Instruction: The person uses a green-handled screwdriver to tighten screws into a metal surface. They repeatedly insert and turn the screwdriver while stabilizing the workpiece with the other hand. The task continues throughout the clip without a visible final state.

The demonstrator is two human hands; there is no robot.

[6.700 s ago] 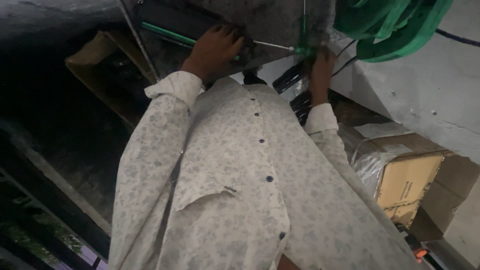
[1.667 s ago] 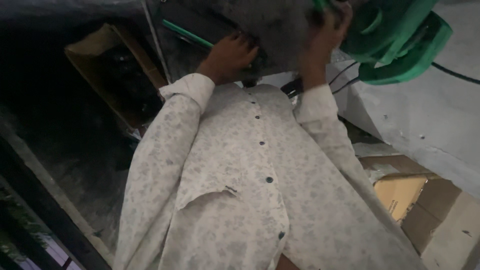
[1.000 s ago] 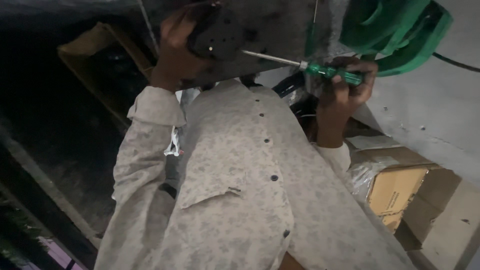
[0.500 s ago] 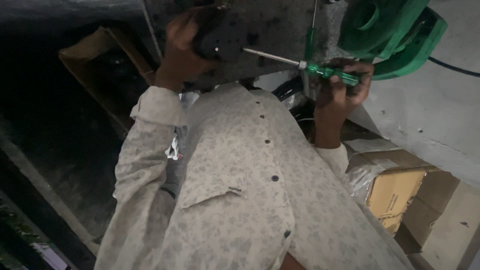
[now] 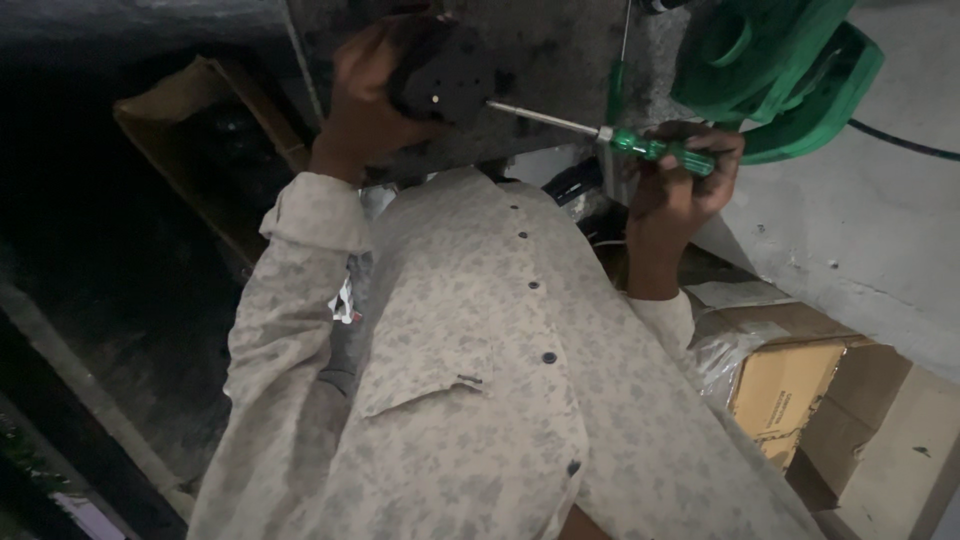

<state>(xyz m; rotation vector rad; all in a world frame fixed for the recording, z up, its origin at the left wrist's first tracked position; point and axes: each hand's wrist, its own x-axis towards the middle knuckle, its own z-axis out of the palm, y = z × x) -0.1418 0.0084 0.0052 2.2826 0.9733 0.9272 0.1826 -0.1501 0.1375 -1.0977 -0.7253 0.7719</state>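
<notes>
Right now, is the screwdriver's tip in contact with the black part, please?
Yes: the screwdriver shaft ends against the black part.

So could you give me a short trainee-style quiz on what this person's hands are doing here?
1. True or false: the right hand holds a green-handled screwdriver.
2. What does the left hand grip? A) a cardboard box B) a black round part C) a green coil
3. Fill in: the screwdriver's metal tip points at the ____ part.

Key
1. True; its fingers wrap the handle.
2. B; the left hand holds the black part up against the grey surface, while the box lies low at the right.
3. black
</notes>
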